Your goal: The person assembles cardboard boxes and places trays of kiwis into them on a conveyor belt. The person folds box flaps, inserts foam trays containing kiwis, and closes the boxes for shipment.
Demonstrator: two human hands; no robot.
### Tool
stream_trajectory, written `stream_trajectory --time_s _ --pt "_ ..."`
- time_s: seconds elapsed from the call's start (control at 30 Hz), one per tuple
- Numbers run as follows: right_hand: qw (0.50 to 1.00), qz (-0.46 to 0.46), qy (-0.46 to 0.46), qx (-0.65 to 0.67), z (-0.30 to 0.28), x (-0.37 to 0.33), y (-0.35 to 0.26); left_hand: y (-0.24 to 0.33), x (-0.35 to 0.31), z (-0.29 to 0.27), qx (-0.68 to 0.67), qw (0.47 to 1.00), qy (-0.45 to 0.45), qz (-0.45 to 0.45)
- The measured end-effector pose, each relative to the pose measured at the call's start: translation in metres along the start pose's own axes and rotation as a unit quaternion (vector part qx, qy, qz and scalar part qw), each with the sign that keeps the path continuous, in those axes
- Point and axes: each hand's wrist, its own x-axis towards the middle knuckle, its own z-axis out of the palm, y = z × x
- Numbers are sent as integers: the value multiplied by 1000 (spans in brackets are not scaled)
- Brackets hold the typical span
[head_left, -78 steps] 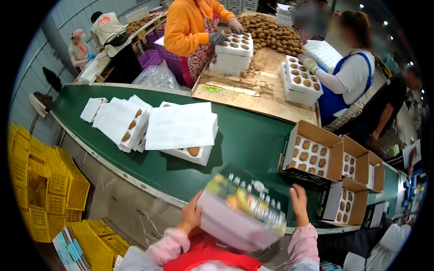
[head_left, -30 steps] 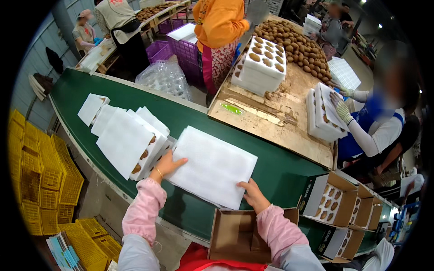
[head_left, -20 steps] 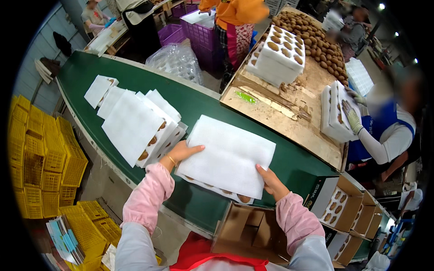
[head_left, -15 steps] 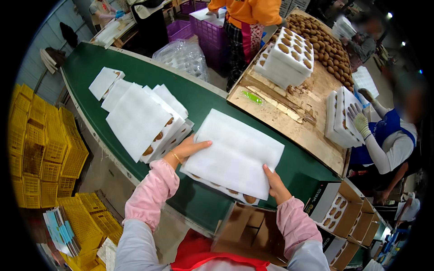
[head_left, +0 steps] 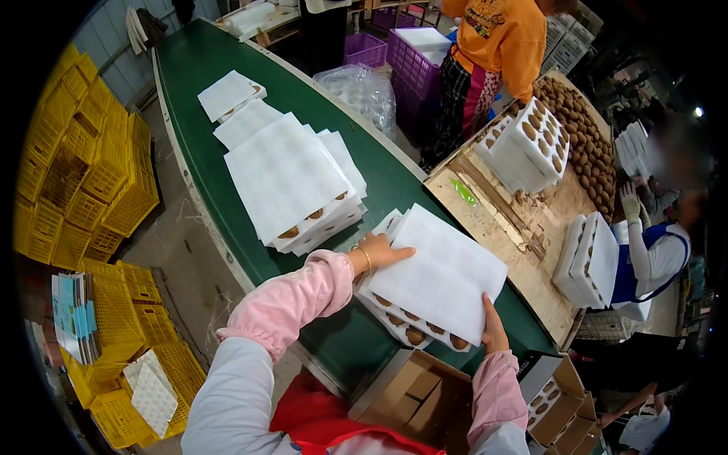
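1. Long green surface [head_left: 227, 114], running away past yellow crates [head_left: 83, 174].
2. Covered fruit trays [head_left: 292, 182], stacked mid-belt.
3. White foam sheet [head_left: 440, 273], atop fruit tray [head_left: 409, 330] at near edge.
4. Open cardboard box [head_left: 417, 394], just below.
5. Left hand [head_left: 379, 250], fingers flat on sheet; right hand [head_left: 493, 330], fingers gripping its edge.

Yellow crates [head_left: 83, 174], purple baskets [head_left: 413, 57]
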Motion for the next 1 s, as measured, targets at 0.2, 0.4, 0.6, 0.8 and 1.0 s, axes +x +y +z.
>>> stream_trajectory --time_s 0.2,0.4,0.6,0.8,1.0 --pt "1000 0 22 -16 -11 4 -2 10 -23 5 -234 972 10 -5" --pt "992 -96 51 -61 6 -15 -29 -1 -14 25 -457 884 4 99" --pt "958 -239 154 24 -34 -189 -51 81 -154 53 -424 870 -3 253" --pt "940 -231 220 -120 -109 -315 91 33 -245 150 -552 802 -185 133" --pt "968 -180 170 -33 -94 -308 183 -17 -246 156 -455 856 -245 27"
